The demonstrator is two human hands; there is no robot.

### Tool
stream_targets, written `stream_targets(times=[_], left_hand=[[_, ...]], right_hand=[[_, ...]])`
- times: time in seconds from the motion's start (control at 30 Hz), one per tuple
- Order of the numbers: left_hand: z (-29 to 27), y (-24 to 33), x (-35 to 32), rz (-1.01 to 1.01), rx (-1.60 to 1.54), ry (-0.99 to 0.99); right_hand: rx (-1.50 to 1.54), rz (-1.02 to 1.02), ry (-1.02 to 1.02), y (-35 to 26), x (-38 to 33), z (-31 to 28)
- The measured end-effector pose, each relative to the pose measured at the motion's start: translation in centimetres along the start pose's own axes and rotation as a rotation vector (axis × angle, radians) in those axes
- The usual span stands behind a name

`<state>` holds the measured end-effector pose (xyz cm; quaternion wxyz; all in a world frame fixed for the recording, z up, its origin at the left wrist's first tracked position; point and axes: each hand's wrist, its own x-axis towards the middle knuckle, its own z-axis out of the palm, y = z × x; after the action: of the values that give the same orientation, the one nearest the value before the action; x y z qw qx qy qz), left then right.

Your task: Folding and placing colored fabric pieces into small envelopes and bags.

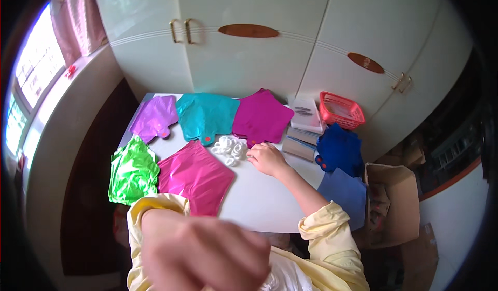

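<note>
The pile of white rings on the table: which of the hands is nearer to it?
Right. The right hand rests on the table just beside the pile of white rings. The left hand is raised close to the camera, blurred, well away from it.

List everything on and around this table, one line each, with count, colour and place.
foil star balloons: six flat, on the white table; purple, teal and magenta along the far edge, green and pink nearer, dark blue at the right edge.
white rings: a small pile, mid-table.
flat packs: a short stack, grey and white, far right of the table.
basket: one, red, beyond the stack.
blue sheet: one, off the table's right edge.
cardboard box: one, brown, open, on the floor at right.
cupboards: white doors, behind the table.
right hand: on the table beside the rings, yellow sleeve.
left hand: blurred, close to the camera.
</note>
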<state>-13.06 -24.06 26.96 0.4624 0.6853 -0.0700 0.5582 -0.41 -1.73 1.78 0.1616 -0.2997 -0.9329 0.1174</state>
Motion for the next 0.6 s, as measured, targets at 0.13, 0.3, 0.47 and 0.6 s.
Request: stream_targets(times=[0.13, 0.3, 0.47, 0.6], left_hand=[[-1.0, 1.6, 0.7, 0.285, -0.093, -0.209], [-0.1, 6.1, -0.8, 0.005, -0.114, -0.042], [0.3, 5.1, -2.9, 0.335, -0.057, -0.052], [0.3, 6.2, -3.9, 0.264, 0.006, -0.069]], right_hand=[[-0.034, -0.048, 0.041, -2.3, 1.3, 2.6], [-0.072, -0.146, 0.087, -4.3, 2.0, 4.5], [-0.103, -0.163, 0.112, -5.4, 2.2, 5.0], [0.064, -0.227, 0.008, -9.8, 1.4, 4.5]])
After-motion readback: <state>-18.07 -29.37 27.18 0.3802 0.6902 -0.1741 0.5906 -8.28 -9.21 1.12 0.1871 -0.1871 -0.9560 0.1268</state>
